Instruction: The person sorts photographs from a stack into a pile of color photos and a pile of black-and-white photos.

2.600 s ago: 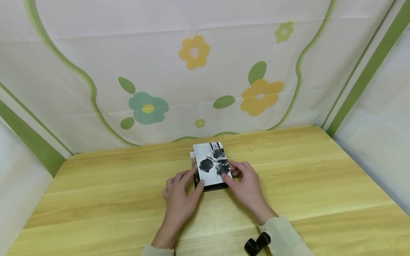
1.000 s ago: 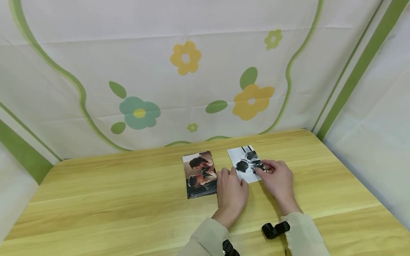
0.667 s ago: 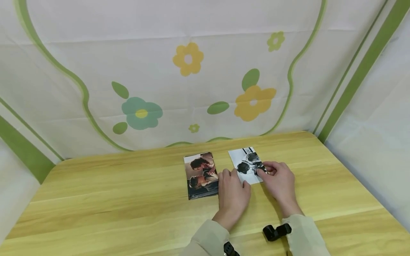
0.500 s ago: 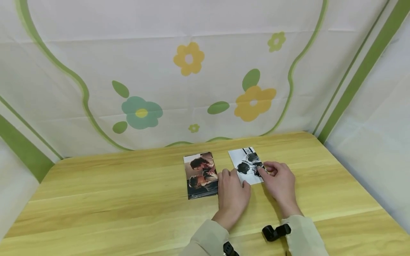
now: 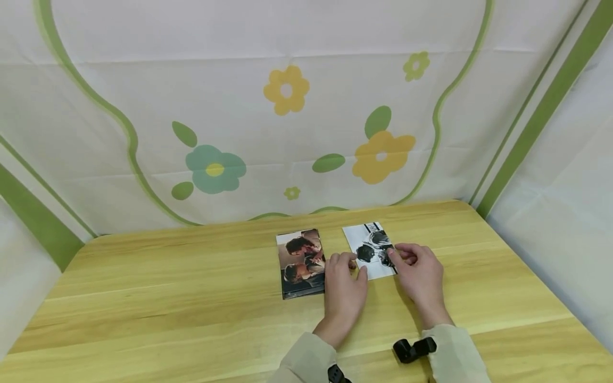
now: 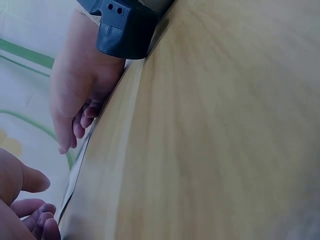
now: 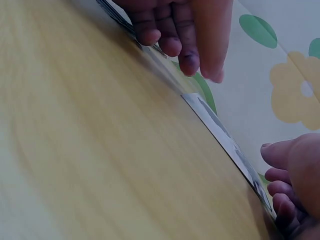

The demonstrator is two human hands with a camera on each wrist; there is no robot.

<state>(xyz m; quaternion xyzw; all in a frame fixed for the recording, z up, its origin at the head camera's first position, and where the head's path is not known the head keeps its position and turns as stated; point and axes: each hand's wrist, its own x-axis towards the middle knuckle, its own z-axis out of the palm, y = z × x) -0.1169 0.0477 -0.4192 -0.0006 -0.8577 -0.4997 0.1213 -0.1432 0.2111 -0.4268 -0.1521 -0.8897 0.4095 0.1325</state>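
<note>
Two bare hands stood over the tabletop [image 5: 167,298] in the head view: the left hand [image 5: 345,290] between the stack [image 5: 301,263] and the black-and-white card [image 5: 370,251], the right hand [image 5: 421,276] at the card's right edge. The card lay flat, slightly turned, just beside the stack, whose top picture was in colour. Only the head view gave both printed faces; there, the right thumb overlapped the card and seemed to meet it. The right wrist view, looking along the tabletop, showed that thumb raised above the card and apart from the loosely bent fingers. Whether those fingers touched the card's edge could not be told. The left hand's fingers hung bent with the thumb apart from them, gripping nothing; whether they touched the card or the stack was unclear. The stack's layered edges appeared at the top of the right wrist view, partly behind the left hand. In the left wrist view the card was a thin pale strip, and a black device [image 6: 125,30] showed by the right wrist. At the head view's bottom edge, the left sleeve [image 5: 306,361] was cut off.
</note>
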